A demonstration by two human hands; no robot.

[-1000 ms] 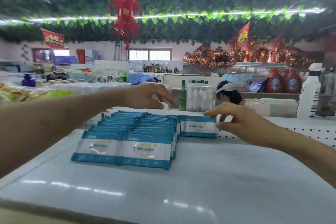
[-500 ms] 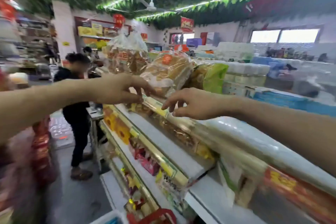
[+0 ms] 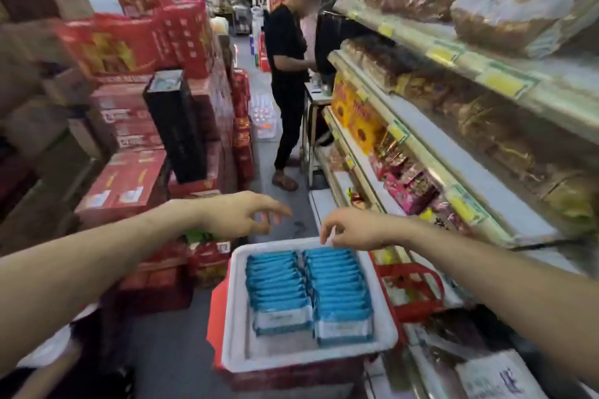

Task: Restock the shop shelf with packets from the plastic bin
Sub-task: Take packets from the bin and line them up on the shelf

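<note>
Packets (image 3: 275, 285) stand on edge in two rows inside the plastic bin (image 3: 236, 317). Likely light, soft and slick: pinch the top edge. Left hand (image 3: 240, 214) hovers relaxed, empty. Right hand (image 3: 353, 230) curls over the far right row; blur hides any grip.

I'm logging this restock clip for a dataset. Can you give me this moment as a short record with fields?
bin: plastic bin, white inside, low beside the shelf
contents: blue packets in two rows
left: left hand relaxed above the bin's far left corner, empty
right: right hand fingers angled down over the right row's far end, gripping nothing
aisle: person in black farther back
</note>
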